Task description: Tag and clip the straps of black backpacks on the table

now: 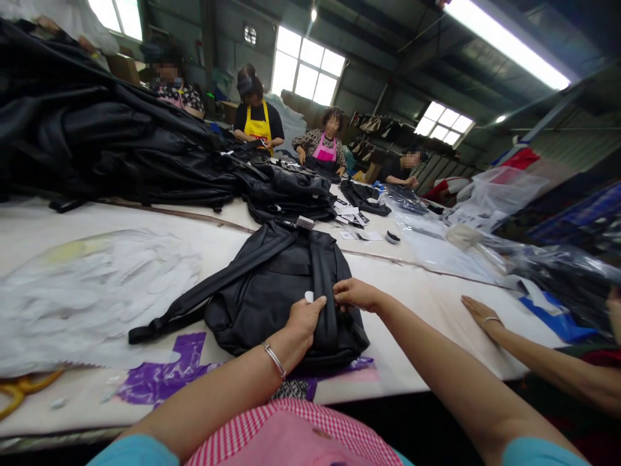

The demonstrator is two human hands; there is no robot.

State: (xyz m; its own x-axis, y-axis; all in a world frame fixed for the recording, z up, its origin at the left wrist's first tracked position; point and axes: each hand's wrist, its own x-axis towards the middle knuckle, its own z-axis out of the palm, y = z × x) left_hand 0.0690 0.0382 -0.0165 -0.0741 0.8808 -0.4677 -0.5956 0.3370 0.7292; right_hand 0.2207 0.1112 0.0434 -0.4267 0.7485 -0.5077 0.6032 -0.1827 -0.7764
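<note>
A black backpack lies on the white table in front of me, its strap side facing up. My left hand is closed on the right-hand shoulder strap, with the thumb on top. A small white round piece shows beside that thumb; what it is cannot be made out. At the strap's other edge, my right hand has its fingers curled and pinched against it. The other shoulder strap stretches loose to the left. A tag rests at the top of the backpack.
Black bags are heaped at the left. Clear plastic bags, purple plastic film and yellow-handled scissors lie nearby. White tags are scattered beyond. A co-worker's hand rests at the right; several people stand across the table.
</note>
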